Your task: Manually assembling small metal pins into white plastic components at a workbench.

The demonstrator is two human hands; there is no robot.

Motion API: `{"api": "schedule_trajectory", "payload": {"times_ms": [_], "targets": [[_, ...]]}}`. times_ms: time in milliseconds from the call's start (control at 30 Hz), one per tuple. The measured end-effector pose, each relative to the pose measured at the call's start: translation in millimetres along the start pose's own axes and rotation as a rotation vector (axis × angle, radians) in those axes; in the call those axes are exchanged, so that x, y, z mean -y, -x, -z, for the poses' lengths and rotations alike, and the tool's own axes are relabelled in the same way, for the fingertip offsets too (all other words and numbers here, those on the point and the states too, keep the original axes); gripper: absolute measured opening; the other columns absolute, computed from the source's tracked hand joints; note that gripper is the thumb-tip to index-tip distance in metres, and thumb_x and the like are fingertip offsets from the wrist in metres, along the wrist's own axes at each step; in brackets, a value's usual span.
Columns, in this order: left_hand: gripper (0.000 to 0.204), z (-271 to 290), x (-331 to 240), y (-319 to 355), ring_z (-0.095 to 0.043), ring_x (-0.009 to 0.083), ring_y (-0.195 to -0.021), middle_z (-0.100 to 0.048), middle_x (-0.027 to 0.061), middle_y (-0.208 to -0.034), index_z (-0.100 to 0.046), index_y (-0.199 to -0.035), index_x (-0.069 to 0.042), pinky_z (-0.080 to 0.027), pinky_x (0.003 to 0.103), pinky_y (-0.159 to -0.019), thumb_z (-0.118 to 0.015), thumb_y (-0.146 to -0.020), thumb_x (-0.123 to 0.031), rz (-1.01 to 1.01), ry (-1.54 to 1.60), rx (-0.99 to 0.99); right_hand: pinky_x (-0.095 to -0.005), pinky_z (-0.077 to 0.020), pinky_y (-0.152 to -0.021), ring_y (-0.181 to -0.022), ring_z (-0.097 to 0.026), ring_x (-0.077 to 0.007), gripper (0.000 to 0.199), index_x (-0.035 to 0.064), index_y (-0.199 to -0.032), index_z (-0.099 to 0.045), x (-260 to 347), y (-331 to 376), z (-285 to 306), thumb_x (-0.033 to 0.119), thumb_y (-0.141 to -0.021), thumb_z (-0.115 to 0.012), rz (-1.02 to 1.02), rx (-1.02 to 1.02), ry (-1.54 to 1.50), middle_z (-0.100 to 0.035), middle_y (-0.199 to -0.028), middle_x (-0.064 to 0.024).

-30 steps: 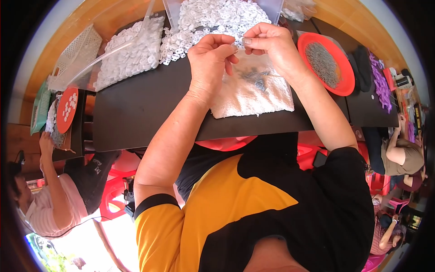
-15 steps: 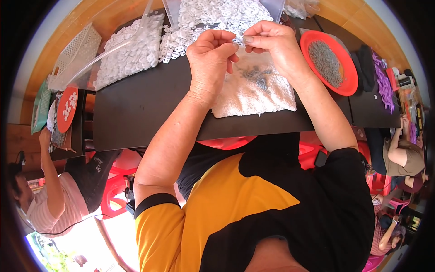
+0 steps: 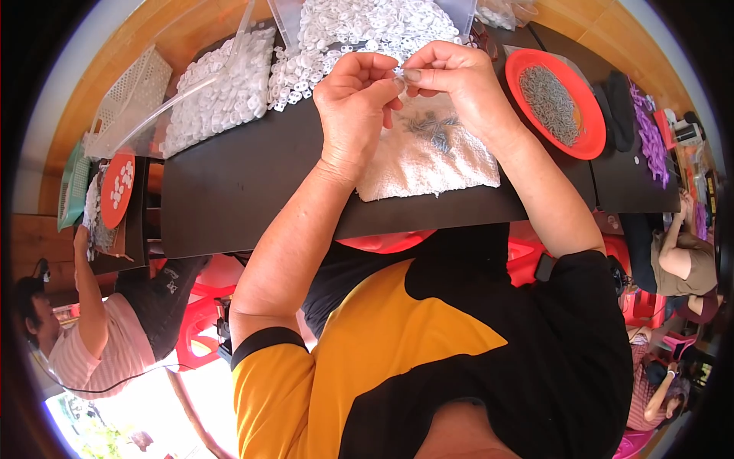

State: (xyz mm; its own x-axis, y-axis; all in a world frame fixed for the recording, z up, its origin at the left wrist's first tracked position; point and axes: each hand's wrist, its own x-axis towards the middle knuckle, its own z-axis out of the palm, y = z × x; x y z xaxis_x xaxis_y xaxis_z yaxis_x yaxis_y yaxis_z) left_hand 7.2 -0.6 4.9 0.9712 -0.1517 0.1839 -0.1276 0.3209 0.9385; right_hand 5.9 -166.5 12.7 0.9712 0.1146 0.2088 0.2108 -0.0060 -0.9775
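Partly hidden by two forearms (image 3: 287, 222), one dark table (image 3: 229, 176) bears one clear tub (image 3: 464, 21), cut off by the top edge, one pale cloth (image 3: 428, 177) and one red plate (image 3: 592, 126) of grey fasteners (image 3: 549, 105). Nearer together than before, the left hand (image 3: 353, 96) and right hand (image 3: 462, 84) pinch over the cloth's far end; one tiny white piece (image 3: 398, 71) is barely visible between them, and I cannot tell which grips it.

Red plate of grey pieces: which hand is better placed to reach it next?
Probably your right hand: the red plate lies on that side and is nearer to it. Your left hand is farther, with the right hand between it and the plate.
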Motion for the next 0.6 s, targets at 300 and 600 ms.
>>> {"api": "schedule_trajectory", "payload": {"times_ms": [300,600], "targets": [[0.030,1.1,3.5,-3.4,-0.061,0.0131,-0.070,-0.064,0.0083,-0.085,-0.061,-0.107,0.005,-0.046,0.024,-0.053,-0.070,-0.079,0.006,-0.048,-0.017,0.143,-0.0270,-0.0494,-0.075,-0.077,-0.063,-0.0128,0.013,0.0003,-0.092,-0.069,6.6,0.7,12.8,0.008,-0.082,-0.067,-0.019,0.005,-0.069,-0.068,-0.082,-0.0054],[0.030,-1.8,-2.2,1.8,-0.061,0.0110,-0.068,-0.067,0.0078,-0.083,-0.063,-0.104,0.004,-0.044,0.021,-0.050,-0.075,-0.077,0.003,0.003,-0.142,0.228,-0.0239,-0.0479,-0.076,-0.081,-0.061,-0.0103,0.023,-0.0027,-0.106,-0.061,8.7,2.4,18.2,0.006,-0.085,-0.064,-0.020,0.124,-0.062,-0.065,-0.086,-0.0047]]}}
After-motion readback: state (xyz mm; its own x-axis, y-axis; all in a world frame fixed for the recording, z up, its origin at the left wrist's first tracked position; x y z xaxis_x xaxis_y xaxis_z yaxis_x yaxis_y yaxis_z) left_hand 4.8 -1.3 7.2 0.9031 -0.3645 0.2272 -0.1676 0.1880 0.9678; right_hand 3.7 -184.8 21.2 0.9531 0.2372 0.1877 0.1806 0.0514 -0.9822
